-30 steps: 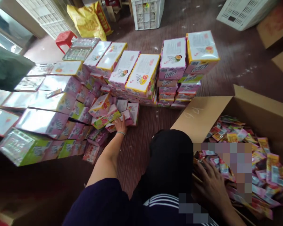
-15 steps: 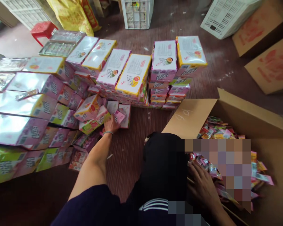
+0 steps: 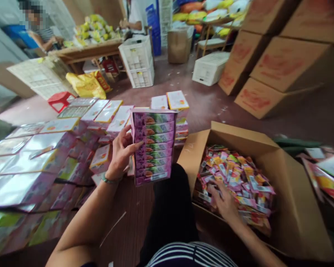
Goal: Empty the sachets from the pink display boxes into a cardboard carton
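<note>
My left hand [image 3: 121, 154], with a band round its wrist, grips the left side of a display box [image 3: 153, 146]. The box is tilted up with its open face towards me, showing a column of purple and green sachets. My right hand [image 3: 224, 202] is inside a large cardboard carton [image 3: 292, 185], its loosely bent, parted fingers touching the heap of small sachets [image 3: 235, 172]. Some of its fingertips are hard to make out among the wrappers. An orange-and-white box [image 3: 100, 157] lies beyond my left wrist.
Stacked printed boxes [image 3: 41, 148] stand at the left. Beyond them are a red stool [image 3: 60, 101], a yellow sack [image 3: 85, 83] and white crates [image 3: 137, 59]. Brown cartons [image 3: 278, 66] are piled at the right. Two people work at a far table [image 3: 72, 53].
My left hand has come up from the low boxes and now holds a sachet-filled display box. My right hand has moved from the carton's near edge onto the sachets. The view has tilted up.
</note>
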`<state>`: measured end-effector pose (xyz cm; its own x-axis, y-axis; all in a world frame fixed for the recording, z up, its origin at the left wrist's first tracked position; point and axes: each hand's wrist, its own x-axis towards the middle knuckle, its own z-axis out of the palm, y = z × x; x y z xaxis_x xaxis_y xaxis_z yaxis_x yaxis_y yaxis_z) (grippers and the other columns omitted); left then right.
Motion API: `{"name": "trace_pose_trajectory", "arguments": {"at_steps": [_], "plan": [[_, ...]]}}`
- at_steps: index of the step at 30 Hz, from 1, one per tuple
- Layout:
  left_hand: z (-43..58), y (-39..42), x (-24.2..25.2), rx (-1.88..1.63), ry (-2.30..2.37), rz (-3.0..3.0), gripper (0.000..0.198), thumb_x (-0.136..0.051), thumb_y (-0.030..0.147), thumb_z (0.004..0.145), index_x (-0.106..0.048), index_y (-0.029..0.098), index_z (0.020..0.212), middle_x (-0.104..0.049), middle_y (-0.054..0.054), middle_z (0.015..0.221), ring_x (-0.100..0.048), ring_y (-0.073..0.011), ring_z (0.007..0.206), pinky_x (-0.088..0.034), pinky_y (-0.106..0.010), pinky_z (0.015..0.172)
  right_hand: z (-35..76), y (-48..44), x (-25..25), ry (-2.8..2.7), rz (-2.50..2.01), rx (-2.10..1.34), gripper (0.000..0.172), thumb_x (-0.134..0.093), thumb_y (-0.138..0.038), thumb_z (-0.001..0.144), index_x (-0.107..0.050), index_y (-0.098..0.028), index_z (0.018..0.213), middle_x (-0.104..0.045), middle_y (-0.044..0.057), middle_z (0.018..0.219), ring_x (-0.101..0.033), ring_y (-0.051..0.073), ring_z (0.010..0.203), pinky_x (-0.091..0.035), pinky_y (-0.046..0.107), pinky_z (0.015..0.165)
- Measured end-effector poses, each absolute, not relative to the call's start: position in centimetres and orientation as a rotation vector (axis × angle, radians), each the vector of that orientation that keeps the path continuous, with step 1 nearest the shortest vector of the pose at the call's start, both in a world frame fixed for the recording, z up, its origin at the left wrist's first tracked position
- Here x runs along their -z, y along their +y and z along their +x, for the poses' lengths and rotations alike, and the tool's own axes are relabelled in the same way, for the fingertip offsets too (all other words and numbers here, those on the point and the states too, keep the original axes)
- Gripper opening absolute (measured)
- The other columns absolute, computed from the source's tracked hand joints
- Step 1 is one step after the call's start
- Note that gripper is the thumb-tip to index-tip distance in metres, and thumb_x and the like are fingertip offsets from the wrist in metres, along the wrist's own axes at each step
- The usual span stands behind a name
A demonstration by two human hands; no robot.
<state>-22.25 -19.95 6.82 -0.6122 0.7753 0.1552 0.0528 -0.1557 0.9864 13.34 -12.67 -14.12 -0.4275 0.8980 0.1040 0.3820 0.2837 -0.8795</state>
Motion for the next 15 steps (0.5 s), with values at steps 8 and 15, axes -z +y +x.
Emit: {"name": "trace_pose_trajectory", "arguments": {"at_steps": [8,15], "plan": [[-5.6,-6.5,-8.3,-1.432,1.145,1.21,0.059,-0.085,0.04,0.068,-0.067,0.021,0.121,-0.074,-0.008,0.112,-0.07,-0.0275,0.097,-0.057,-0.038,0.084,13.4,-4.1,-2.8,-1.075,-0.844,-1.462,0.055,-0.084,-0.06,0.069,-0.065,-0.022,0.104,-0.072,0.005,0.106,-0.067,0.027,0.099,-0.054,0.044,0.095],[1.8,-2.6,-3.4,-1.158,0.956,1.037,0.051,-0.087,0.046,0.063,-0.075,0.019,0.104,-0.075,-0.005,0.096,-0.069,-0.0243,0.083,-0.056,-0.033,0.073,18.4,-1.7,3.3,-0.696,-0.792,-1.634,0.055,-0.078,-0.067,0.068,-0.069,-0.025,0.101,-0.075,0.004,0.099,-0.068,0.031,0.101,-0.056,0.049,0.091]]}}
